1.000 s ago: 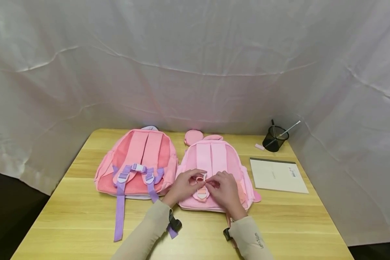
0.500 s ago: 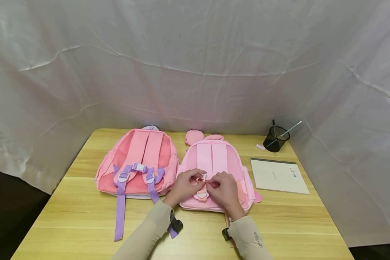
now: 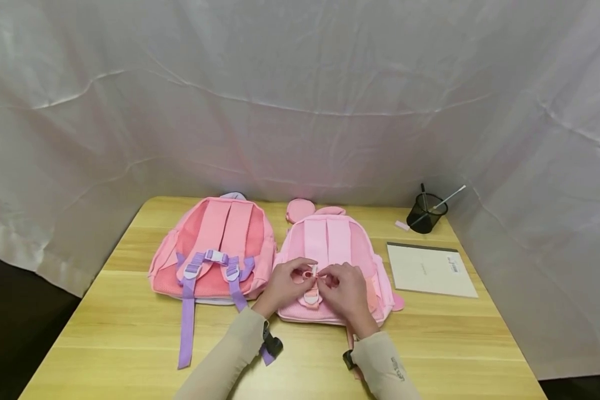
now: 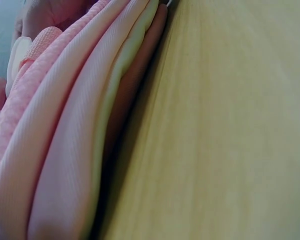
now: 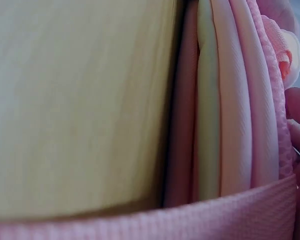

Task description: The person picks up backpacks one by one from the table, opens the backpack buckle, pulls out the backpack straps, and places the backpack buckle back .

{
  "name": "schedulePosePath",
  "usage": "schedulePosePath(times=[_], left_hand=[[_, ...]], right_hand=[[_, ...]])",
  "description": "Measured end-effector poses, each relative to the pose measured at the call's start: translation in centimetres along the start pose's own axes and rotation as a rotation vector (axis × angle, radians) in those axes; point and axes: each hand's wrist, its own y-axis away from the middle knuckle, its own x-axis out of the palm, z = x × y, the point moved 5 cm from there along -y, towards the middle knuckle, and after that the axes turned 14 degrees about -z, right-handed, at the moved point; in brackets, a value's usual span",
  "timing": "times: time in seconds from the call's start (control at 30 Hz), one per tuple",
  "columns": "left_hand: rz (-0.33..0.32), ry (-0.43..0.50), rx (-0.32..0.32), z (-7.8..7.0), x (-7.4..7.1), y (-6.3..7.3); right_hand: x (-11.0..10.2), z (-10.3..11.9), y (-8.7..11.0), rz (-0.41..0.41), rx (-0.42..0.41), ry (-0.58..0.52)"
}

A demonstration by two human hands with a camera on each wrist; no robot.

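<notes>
A light pink backpack (image 3: 341, 240) lies with its strap side up in front of both hands in the head view. Over its lower middle, my left hand (image 3: 285, 286) pinches a small white buckle (image 3: 314, 270) between thumb and fingers. My right hand (image 3: 349, 291) meets it from the other side, its fingertips pinching the orange-pink strap at the buckle. Fingers partly cover this spot. Just below sits a white strap adjuster (image 3: 311, 298). Both wrist views mainly show the backpack's layered edge (image 4: 70, 150), with only bits of the fingers at the border.
To the left lies a coral-pink backpack (image 3: 182, 239) with purple straps and a fastened buckle. A round pink pouch (image 3: 300, 210) is behind the light pink one. On the right are a notebook (image 3: 420, 272), a black mesh pen cup (image 3: 426, 216) and a small pink eraser-like block (image 3: 402, 225).
The hands stay at the buckle with only slight finger shifts. The whole head view has drifted a little.
</notes>
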Motion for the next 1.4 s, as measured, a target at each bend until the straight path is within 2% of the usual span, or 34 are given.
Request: schedulePosePath(times=[0.3,0.53,0.9,1.03,1.4], left_hand=[[-0.014,-0.006,-0.015,0.0,0.0,0.1],[-0.033,0.02,-0.018,0.1,0.0,-0.1],[-0.065,0.094,-0.021,-0.1,-0.4,0.1],[-0.075,0.098,-0.024,0.0,-0.5,0.2],[-0.063,0.087,-0.041,0.0,-0.5,0.2]], right_hand=[[0.2,0.4,-0.1,-0.017,-0.074,0.059],[0.1,0.2,-0.2,-0.051,-0.052,0.042],[0.1,-0.2,0.0,-0.052,0.008,0.013],[0.1,-0.3,0.0,-0.047,0.004,0.017],[0.0,0.8,-0.6,-0.007,-0.111,0.059]])
